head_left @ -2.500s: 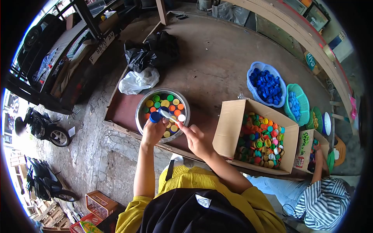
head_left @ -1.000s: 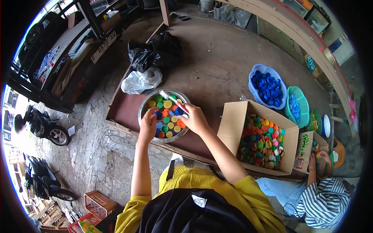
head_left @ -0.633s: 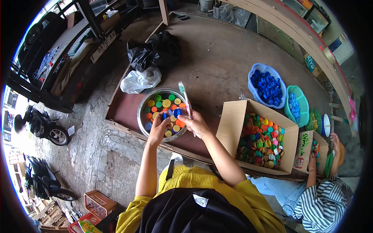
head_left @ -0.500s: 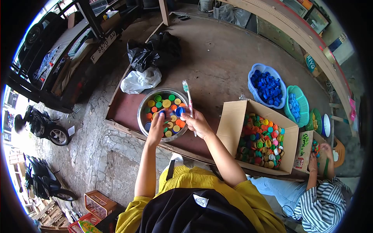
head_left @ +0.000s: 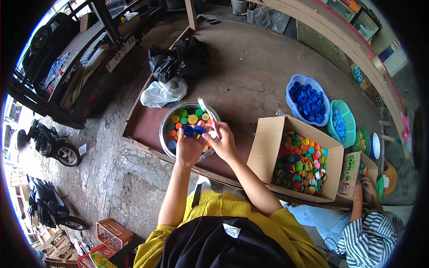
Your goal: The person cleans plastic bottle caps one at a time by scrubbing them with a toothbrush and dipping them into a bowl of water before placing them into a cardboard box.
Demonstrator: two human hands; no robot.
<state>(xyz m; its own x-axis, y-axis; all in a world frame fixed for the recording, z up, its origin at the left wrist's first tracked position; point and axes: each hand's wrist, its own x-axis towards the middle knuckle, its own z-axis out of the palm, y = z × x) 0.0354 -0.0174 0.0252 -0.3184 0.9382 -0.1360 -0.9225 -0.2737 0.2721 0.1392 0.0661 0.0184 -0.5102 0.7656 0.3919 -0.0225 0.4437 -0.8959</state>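
Observation:
Over the metal bowl point(head_left: 163, 142), my left hand point(head_left: 189, 150) is closed on a blue bottle cap point(head_left: 189, 131), palm partly turned up. My right hand point(head_left: 223, 142) grips a toothbrush point(head_left: 207, 112), its bristle end pointing up and left. Between the right fingertips is a second blue cap point(head_left: 199, 130), close beside the first. Yellow, green, orange and blue caps point(head_left: 192, 119) lie in the bowl, partly hidden by my hands.
Right of the bowl stands a cardboard box point(head_left: 264, 149) of mixed caps. Beyond it are a blue basket point(head_left: 289, 100) and a green basket point(head_left: 351, 134) of blue caps. Black point(head_left: 178, 60) and white plastic bags point(head_left: 164, 92) lie behind the bowl. A co-worker's hands point(head_left: 364, 192) are at a smaller box point(head_left: 350, 174).
My hands have drawn closer together, bringing the two blue caps side by side. The left palm has turned upward, and the toothbrush now tilts left. The co-worker's hands have come together.

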